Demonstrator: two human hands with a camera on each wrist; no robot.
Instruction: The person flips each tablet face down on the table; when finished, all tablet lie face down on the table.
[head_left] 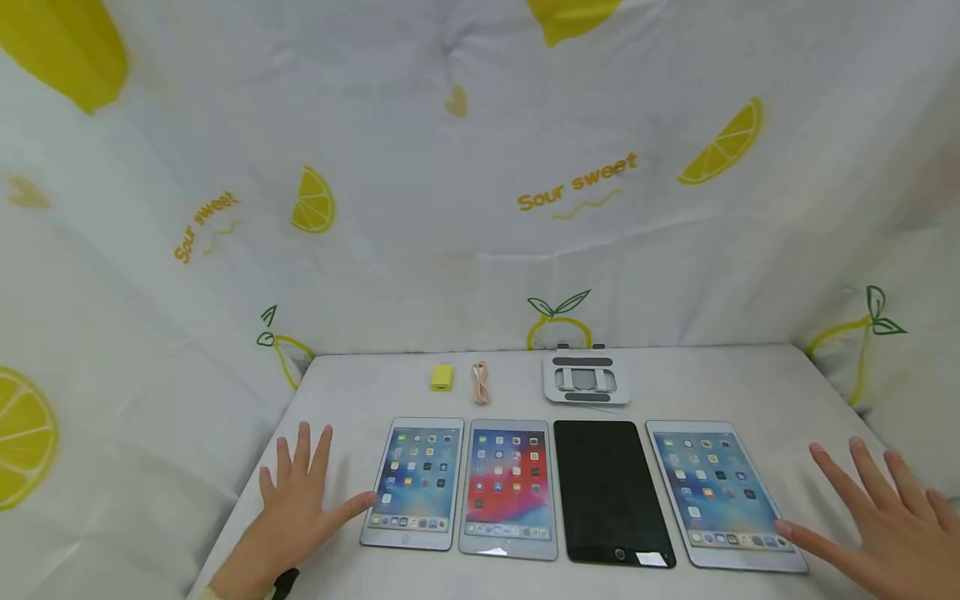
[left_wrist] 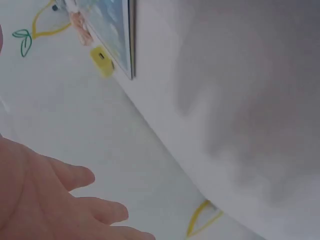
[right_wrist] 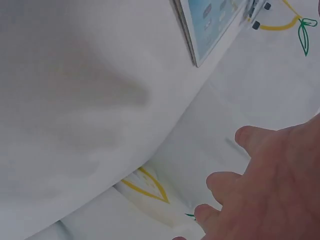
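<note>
Tablets lie in a row on the white table. At the left is a white one with a blue screen [head_left: 417,479]; beside it lies a white one with a red-and-blue screen [head_left: 508,483]. A black tablet [head_left: 611,492] with a dark screen follows, then another white tablet with a blue screen [head_left: 716,483] at the right. My left hand [head_left: 296,504] is held with fingers spread left of the row, its thumb overlapping the first tablet's edge in the head view. My right hand [head_left: 892,525] spreads its fingers at the right end, thumb over the last tablet's corner. Neither holds anything.
Behind the row lie a yellow charger plug [head_left: 442,377], a coiled pinkish cable [head_left: 481,383] and a folded grey-white stand [head_left: 586,379]. A white cloth [head_left: 420,283] with lemon prints hangs behind the table and at its sides.
</note>
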